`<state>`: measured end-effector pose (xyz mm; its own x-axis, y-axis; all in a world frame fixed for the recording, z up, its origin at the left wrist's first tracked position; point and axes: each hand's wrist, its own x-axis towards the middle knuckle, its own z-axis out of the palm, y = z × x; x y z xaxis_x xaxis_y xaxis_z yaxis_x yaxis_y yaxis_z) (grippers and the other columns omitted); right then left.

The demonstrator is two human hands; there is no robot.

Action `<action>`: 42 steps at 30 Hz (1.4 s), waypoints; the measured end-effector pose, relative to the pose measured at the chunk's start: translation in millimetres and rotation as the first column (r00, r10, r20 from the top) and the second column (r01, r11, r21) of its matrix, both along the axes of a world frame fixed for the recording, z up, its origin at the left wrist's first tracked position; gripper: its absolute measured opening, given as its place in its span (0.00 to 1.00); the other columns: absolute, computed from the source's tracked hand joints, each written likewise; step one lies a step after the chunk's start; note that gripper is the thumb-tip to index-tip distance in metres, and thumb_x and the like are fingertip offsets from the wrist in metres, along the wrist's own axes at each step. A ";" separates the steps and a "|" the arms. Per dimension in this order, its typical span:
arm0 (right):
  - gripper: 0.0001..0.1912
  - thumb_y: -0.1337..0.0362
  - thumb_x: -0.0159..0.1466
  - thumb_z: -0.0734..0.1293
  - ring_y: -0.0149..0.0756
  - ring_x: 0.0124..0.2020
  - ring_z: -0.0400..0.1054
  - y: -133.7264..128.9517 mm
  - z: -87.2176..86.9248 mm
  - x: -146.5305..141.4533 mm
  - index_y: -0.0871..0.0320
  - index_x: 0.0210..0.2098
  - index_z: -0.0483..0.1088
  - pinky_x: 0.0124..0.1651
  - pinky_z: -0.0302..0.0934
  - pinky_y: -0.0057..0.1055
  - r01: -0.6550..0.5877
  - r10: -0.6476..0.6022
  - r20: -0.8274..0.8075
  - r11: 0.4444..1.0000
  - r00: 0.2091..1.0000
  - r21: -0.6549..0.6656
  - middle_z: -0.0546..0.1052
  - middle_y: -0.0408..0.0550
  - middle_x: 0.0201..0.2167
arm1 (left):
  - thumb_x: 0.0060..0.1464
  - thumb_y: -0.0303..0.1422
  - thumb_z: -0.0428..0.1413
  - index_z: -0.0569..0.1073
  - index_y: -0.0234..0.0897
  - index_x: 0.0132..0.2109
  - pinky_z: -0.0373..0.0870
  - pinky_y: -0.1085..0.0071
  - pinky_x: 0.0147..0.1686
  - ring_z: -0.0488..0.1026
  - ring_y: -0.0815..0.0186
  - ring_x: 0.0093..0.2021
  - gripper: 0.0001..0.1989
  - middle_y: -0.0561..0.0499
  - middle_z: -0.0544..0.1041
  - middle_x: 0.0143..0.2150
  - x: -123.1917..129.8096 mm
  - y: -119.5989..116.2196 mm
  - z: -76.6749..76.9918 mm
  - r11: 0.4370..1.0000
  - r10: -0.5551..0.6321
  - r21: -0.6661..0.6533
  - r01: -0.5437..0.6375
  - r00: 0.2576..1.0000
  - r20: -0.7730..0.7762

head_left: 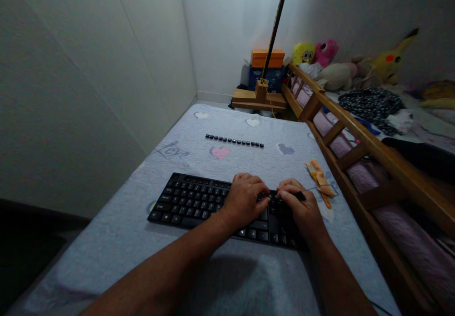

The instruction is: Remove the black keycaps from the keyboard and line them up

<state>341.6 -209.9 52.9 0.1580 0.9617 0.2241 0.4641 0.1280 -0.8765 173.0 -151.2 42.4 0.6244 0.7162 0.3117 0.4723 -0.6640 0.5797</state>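
Note:
A black keyboard (197, 200) lies on the cloth-covered surface in front of me. My left hand (247, 195) rests over its upper right part, thumb and forefinger drawn together near the keys; whatever they pinch is hidden. Close beside it, my right hand (300, 204) is closed round a slim tool with a black handle (300, 196), above the number-pad side. The tool's tip is too small to make out. Beyond the keyboard, several small black keycaps (234, 141) stand in a straight row.
An orange cloth (320, 176) with a yellow-orange handled tool lies to the right. A wooden bed rail (355, 131) runs along the right edge, with plush toys behind it. At the far end stand a wooden lamp base (259, 98) and an orange box (268, 59). White cabinet doors (106, 69) line the left.

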 end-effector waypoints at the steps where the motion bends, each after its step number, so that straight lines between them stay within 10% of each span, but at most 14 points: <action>1: 0.14 0.63 0.62 0.60 0.37 0.36 0.67 -0.6 0.1 0.0 0.56 0.21 0.67 0.42 0.60 0.33 0.030 -0.030 -0.004 0.999 1.000 -0.017 0.71 0.46 0.31 | 0.53 0.33 0.59 0.77 0.40 0.39 0.58 0.60 0.52 0.70 0.62 0.45 0.05 0.51 0.78 0.40 -0.1 0.0 0.5 1.000 0.003 -0.007 -0.004 1.000 -0.002; 9: 0.13 0.67 0.63 0.61 0.39 0.44 0.66 -0.6 1.6 2.9 0.55 0.46 0.71 0.49 0.60 0.35 -0.034 0.031 0.259 0.999 0.965 0.009 0.71 0.48 0.40 | 0.54 0.32 0.59 0.77 0.41 0.39 0.60 0.61 0.50 0.70 0.62 0.46 0.05 0.51 0.78 0.41 0.6 0.4 0.7 0.999 0.039 -0.005 -0.038 0.998 0.046; 23: 0.02 0.68 0.58 0.66 0.35 0.34 0.67 10.5 18.4 14.4 0.56 0.32 0.71 0.39 0.60 0.30 -0.115 0.122 0.428 0.992 0.896 -0.042 0.71 0.45 0.32 | 0.56 0.33 0.57 0.74 0.40 0.46 0.61 0.62 0.52 0.69 0.61 0.49 0.10 0.50 0.77 0.46 0.1 -1.5 3.4 0.999 0.035 0.008 -0.035 0.998 0.052; 29: 0.06 0.62 0.56 0.67 0.31 0.25 0.63 66.1 21.1 49.5 0.56 0.32 0.73 0.32 0.57 0.29 0.014 0.018 0.506 0.998 0.862 -0.060 0.74 0.43 0.29 | 0.57 0.32 0.56 0.71 0.38 0.49 0.59 0.59 0.54 0.68 0.59 0.51 0.13 0.49 0.76 0.48 0.4 -3.3 1.2 0.994 0.030 0.110 -0.014 0.990 -0.137; 42: 0.05 0.66 0.52 0.68 0.31 0.26 0.66 184.2 -30.8 66.3 0.59 0.28 0.75 0.29 0.56 0.26 0.176 -0.096 0.456 0.975 0.885 -0.134 0.76 0.43 0.24 | 0.59 0.32 0.52 0.71 0.36 0.39 0.66 0.62 0.44 0.70 0.58 0.43 0.05 0.48 0.75 0.39 2.2 -3.8 -2.6 0.991 -0.005 0.124 0.051 0.940 -0.342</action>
<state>407.9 -25.7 22.1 0.2118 0.9672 0.1402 0.8116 -0.0942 -0.5766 175.2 -155.0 39.9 0.7286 0.6645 0.1660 0.6060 -0.7383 0.2961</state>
